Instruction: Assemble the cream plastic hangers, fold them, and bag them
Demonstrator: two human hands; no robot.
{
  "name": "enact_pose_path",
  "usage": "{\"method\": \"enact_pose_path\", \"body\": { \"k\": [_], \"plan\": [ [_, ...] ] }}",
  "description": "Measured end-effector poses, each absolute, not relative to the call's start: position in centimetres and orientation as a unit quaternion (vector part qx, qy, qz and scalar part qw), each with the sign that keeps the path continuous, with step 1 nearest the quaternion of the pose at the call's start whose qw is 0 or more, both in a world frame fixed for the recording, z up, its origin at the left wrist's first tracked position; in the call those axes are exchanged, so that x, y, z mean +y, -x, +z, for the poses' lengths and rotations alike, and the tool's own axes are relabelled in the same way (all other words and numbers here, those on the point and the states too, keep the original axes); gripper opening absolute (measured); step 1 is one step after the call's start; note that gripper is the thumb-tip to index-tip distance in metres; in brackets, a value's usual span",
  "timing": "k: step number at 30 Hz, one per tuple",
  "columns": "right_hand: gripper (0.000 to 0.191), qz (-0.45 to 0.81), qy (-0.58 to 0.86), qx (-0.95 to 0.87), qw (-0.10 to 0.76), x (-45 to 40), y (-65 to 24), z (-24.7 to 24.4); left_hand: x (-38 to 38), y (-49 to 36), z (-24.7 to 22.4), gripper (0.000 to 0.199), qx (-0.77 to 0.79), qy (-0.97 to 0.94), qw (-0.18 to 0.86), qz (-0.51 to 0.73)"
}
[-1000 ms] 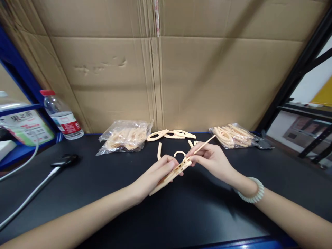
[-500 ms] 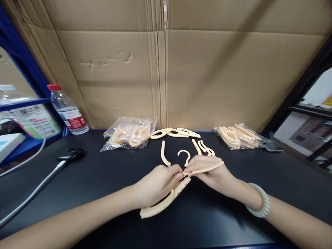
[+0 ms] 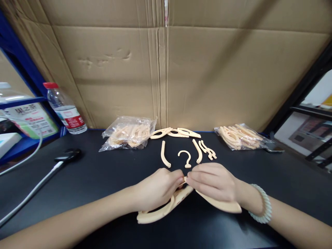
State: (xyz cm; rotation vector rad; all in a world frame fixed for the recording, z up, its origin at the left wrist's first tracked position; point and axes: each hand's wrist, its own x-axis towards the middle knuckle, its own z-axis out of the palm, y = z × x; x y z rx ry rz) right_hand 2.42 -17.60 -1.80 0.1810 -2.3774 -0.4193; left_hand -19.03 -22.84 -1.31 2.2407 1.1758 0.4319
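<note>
My left hand [image 3: 162, 186] is closed on a beige curved plastic hanger piece [image 3: 155, 216] with small slots, low in front of me. Close against it, my right hand [image 3: 214, 181] pinches a second beige curved piece [image 3: 223, 205], which slopes down to the right under the palm. The fingertips of both hands meet where the two pieces come together; the joint itself is mostly hidden. Just beyond my hands lie a beige hook [image 3: 187, 160], a curved arm piece [image 3: 164, 155] on the left, another curved arm piece [image 3: 198, 152] and small slim pieces [image 3: 209, 150] on the right.
Joined beige pieces [image 3: 175, 132] lie at the black table's [image 3: 124, 162] back edge, between a left plastic bag [image 3: 129, 133] and a right plastic bag [image 3: 241, 136] of parts. A bottle [image 3: 67, 112], black device [image 3: 67, 155] and white cable [image 3: 33, 193] are at left. Cardboard [image 3: 111, 76] stands behind.
The piece in my right hand has swung from pointing up and right to sloping down and right. My right hand has turned palm down and moved slightly nearer, uncovering the hook's base.
</note>
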Motion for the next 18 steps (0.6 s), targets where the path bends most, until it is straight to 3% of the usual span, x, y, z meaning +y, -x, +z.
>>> {"method": "enact_pose_path", "body": {
  "k": [3, 7, 9, 11, 14, 18],
  "plan": [
    [0.022, -0.129, -0.057, -0.912, 0.386, -18.1, -2.9, -0.1, -22.7, 19.1, -1.4, 0.035, 0.421, -0.813, 0.348, 0.201],
    [0.018, -0.037, 0.153, -0.857, 0.49, -15.5, -4.5, 1.1, -22.0, 19.3, -2.4, 0.037, 0.386, -0.67, 0.562, 0.293],
    [0.009, 0.03, 0.292, -0.844, 0.448, -13.1, -5.7, 1.0, -21.6, 19.3, -2.7, 0.035, 0.367, -0.574, 0.654, 0.33],
    [0.004, 0.143, 0.392, -0.838, 0.353, -11.0, -6.8, 0.6, -21.3, 19.3, -2.7, 0.028, 0.356, -0.506, 0.695, 0.366],
    [0.03, 0.262, 0.462, -0.813, 0.24, -9.3, -7.7, -0.2, -21.1, 19.2, -2.4, 0.017, 0.352, -0.432, 0.724, 0.406],
    [0.059, 0.271, 0.494, -0.807, 0.179, -9.0, -7.5, -1.3, -21.0, 19.2, -2.5, 0.011, 0.346, -0.366, 0.747, 0.434]
  ]
}}
